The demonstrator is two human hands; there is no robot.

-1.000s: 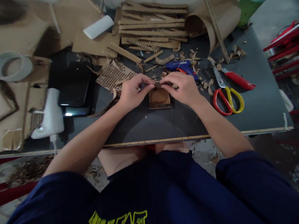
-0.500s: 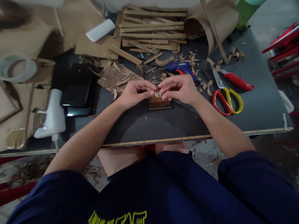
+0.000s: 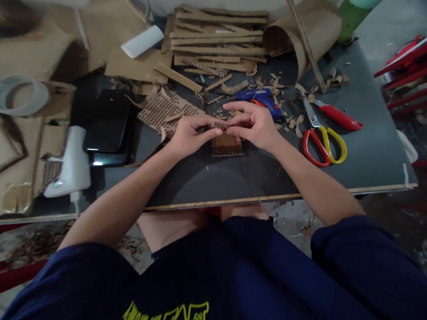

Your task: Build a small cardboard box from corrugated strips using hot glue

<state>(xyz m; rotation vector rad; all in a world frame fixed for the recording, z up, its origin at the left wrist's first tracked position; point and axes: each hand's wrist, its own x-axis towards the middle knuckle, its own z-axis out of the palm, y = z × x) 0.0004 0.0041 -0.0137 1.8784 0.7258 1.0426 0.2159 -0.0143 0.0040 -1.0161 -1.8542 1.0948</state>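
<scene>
My left hand (image 3: 188, 135) and my right hand (image 3: 254, 124) meet at the middle of the dark table (image 3: 361, 156). Both pinch a small corrugated cardboard strip (image 3: 219, 126) between thumb and fingertips. The right hand's index finger sticks out to the left above the strip. Just below the strip a small square cardboard piece (image 3: 227, 145) lies flat on the table. A blue glue gun (image 3: 259, 98) rests right behind my right hand.
Red-and-yellow scissors (image 3: 323, 141) and a red-handled cutter (image 3: 335, 115) lie to the right. Cardboard strips (image 3: 220, 39) are piled at the back, with a rolled cardboard sheet (image 3: 306, 26). At the left are a black device (image 3: 106, 120), a white adapter (image 3: 69, 164) and a tape roll (image 3: 16, 95).
Both hands lifted the strip off the square piece's far edge and now hold it just above. The right index finger has stretched out.
</scene>
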